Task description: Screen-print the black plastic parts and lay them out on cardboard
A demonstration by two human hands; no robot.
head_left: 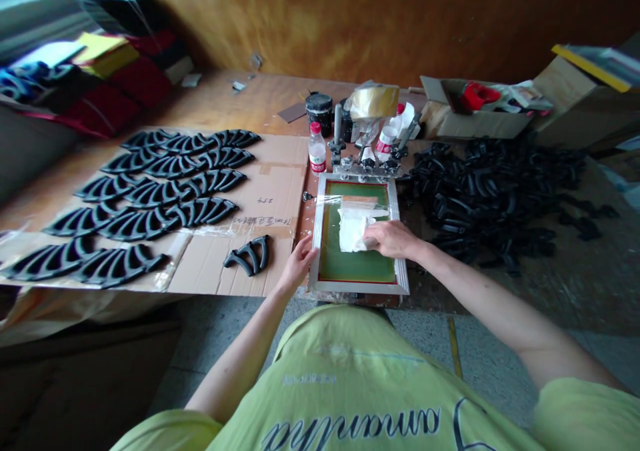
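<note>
A silk-screen printing frame [402,264] with a metal border and green mesh lies flat in front of me. My left hand [299,259] is at its left edge, fingers and thumb closed on the border. Over the mesh, my right hand [393,239] pinches the right side of a white, cloth-like piece [351,231]; whether it is cloth or thick ink is hard to tell. Just beyond it lies a squeegee [360,202] with a wooden strip. Hinge clamps [367,164] stand at the frame's far end. One curved black ribbed part [249,256] rests left of my left hand.
Rows of black ribbed parts [175,178] lie on cardboard [277,204] at left. A heap of black parts [480,198] is at right. Behind the frame stand a red-capped bottle [317,150] and a black tub [319,110]. An open carton [480,123] sits at back right.
</note>
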